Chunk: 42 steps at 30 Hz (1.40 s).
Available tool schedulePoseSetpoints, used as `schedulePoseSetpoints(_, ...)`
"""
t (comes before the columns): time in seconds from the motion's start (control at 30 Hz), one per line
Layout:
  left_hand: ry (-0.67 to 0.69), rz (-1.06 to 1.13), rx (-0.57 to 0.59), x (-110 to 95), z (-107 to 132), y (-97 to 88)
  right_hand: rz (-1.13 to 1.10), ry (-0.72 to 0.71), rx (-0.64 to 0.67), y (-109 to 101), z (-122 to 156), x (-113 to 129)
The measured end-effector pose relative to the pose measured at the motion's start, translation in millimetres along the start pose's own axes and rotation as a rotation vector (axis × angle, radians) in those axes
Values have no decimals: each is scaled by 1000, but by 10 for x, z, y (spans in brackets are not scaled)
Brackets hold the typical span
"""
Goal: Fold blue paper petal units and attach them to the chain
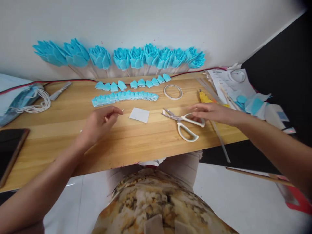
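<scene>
My left hand (pixel 101 123) hovers over the wooden table (pixel 136 143) with thumb and fingers pinched on a tiny white sliver, its tip sticking out to the right. A small white paper square (pixel 139 114) lies just right of it. My right hand (pixel 214 113) lies with fingers stretched flat over the handles of the white-handled scissors (pixel 184 125), touching the upper loop. The scissors rest flat on the table with blades pointing left.
Rows of folded blue paper petals (pixel 124 96) lie behind. Blue paper flowers (pixel 122 58) on sticks lean on the wall. A tape ring (pixel 173 91), a yellow tool (pixel 204 97), paper scraps (pixel 246 97), a string bundle (pixel 36 104) and a dark phone (pixel 9 149) surround the work area.
</scene>
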<state>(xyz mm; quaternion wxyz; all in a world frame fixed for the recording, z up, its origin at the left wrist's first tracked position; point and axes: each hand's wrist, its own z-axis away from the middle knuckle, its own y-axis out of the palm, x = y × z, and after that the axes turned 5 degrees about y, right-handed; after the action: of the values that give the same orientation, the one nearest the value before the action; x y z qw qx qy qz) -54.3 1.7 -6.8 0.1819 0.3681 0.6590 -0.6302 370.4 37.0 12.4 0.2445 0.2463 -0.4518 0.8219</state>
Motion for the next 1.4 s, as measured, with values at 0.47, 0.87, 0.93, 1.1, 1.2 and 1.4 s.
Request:
schedulePoseSetpoints(0.47,-142,373,-48,-315,34,1,753,-486,-441,1473,-134,1061)
schedulePoseSetpoints(0.87,-638,1395,353,-344,172,460,185,-691,-455,1265,-332,953)
schedulePoseSetpoints(0.93,-658,1460,301,-365,75,492,235,-791,-498,1264,-281,967)
schedulePoseSetpoints(1.1,-621,1468,86,-418,-80,546,469,-946,-596,1297,-138,948)
schedulePoseSetpoints(1.2,-574,1376,-11,-427,-115,545,454,-913,-630,1226,-18,801)
schedulePoseSetpoints(1.4,-579,1307,-93,-350,-159,489,512,-612,-660,1024,204,191)
